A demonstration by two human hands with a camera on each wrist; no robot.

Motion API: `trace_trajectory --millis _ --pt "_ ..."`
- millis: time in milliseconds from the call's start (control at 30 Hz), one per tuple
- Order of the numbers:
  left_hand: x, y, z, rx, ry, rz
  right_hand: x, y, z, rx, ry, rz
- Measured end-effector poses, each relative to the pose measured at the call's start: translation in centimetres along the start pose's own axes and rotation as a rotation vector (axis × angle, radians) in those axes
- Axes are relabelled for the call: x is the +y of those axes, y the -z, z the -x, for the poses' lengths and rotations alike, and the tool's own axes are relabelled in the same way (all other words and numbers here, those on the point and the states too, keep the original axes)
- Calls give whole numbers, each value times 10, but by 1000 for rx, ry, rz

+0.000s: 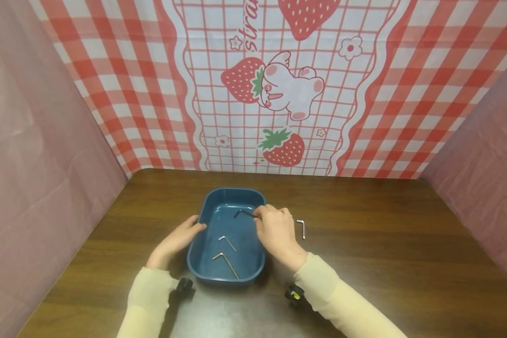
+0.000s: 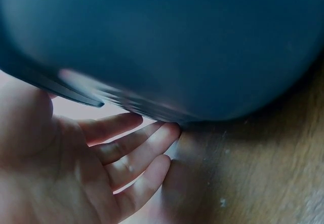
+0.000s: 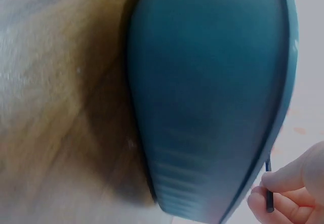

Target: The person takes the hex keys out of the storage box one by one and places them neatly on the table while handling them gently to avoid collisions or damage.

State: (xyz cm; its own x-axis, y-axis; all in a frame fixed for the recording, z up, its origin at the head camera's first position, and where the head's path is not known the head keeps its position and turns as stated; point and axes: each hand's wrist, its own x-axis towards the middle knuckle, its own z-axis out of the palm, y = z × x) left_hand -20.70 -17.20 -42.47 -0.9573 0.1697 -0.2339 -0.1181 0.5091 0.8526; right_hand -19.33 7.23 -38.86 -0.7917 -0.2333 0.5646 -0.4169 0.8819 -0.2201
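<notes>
A blue plastic tray (image 1: 232,277) stands on the table. My right hand (image 1: 276,232) is over its right rim and pinches a black hex key (image 1: 246,213) between thumb and fingers; the key's short bent end points into the tray. In the right wrist view, the key's other end (image 3: 269,201) sticks out below the thumb. My left hand (image 1: 179,239) holds the tray's left side, its thumb over the rim and its fingers (image 2: 134,160) against the outer wall. Inside the tray lie a silver hex key (image 1: 228,242) and a brass-coloured hex key (image 1: 226,265).
Another silver hex key (image 1: 302,229) lies on the wooden table (image 1: 384,263), just right of my right hand. A red-and-white strawberry cloth (image 1: 245,141) hangs behind the table. Pink cloths (image 1: 46,164) hang at both sides.
</notes>
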Motion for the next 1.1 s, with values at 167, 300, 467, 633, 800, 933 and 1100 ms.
trace_trajectory --millis 167,300,467,633,800,933,1100 --pt "-1 0 1 -3 -30 6 8 5 -2 9 -36 -10" --pt "1 0 0 -3 -26 8 16 9 -2 8 -72 -10" --pt "2 1 0 -2 -12 -6 26 13 -2 21 -108 -11" --pt "0 1 1 -7 -15 5 36 14 0 20 -125 -6" --pt "1 1 2 -3 -23 10 48 13 2 51 -137 11" --pt "1 1 2 -2 -23 1 59 14 3 50 -167 19" --pt "1 1 1 -3 -16 3 75 15 6 22 -231 17"
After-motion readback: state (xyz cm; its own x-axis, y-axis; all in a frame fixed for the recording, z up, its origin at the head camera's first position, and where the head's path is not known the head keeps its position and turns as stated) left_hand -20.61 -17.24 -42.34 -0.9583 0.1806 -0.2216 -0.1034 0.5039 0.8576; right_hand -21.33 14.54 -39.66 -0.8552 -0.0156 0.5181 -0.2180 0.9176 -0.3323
